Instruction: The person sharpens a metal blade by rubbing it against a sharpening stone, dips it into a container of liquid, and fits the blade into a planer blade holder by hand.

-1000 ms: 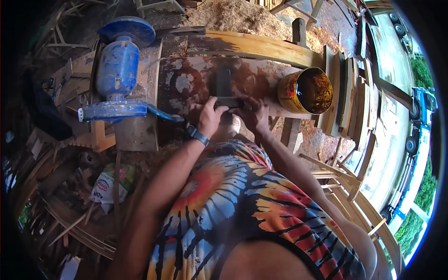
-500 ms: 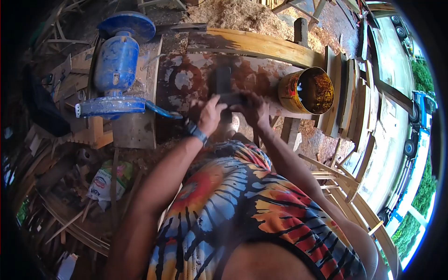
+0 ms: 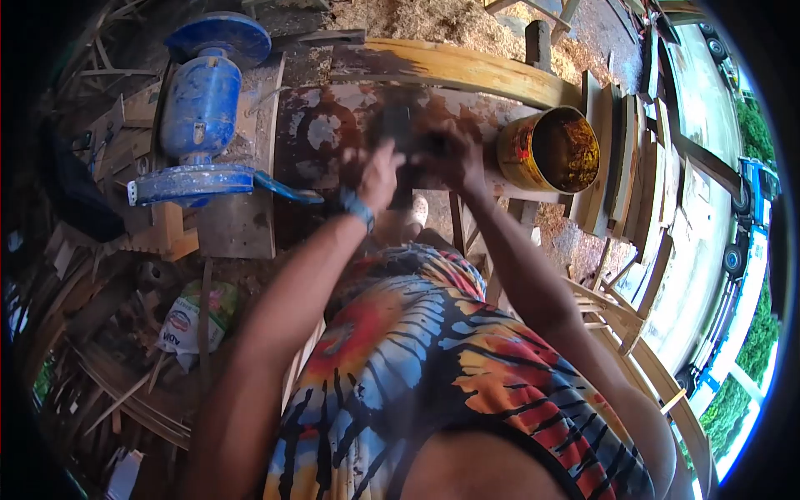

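Observation:
In front of me my left hand (image 3: pixel 379 173), with a watch (image 3: pixel 357 208) on its wrist, is raised over the bench, its fingers smeared by motion. My right hand (image 3: pixel 462 165) is closed around a small dark piece (image 3: pixel 430 148), too blurred to name. The fingertips of my left hand are close to that piece's left side. Just beyond both hands a dark rectangular block (image 3: pixel 395 123) lies on the stained bench top (image 3: pixel 317 104).
A paint-stained yellow can (image 3: pixel 517 158) stands right of my hands. To the left is a blue bench grinder-like machine (image 3: pixel 200 104). A long wooden beam (image 3: pixel 475 62) runs along the bench's far side, stacked boards (image 3: pixel 612 158) stand at the right, and a plastic bag (image 3: pixel 190 325) lies lower left.
Both hands have shifted slightly up and apart; the dark piece has moved away from the left hand, staying with the right. The view has tilted a little.

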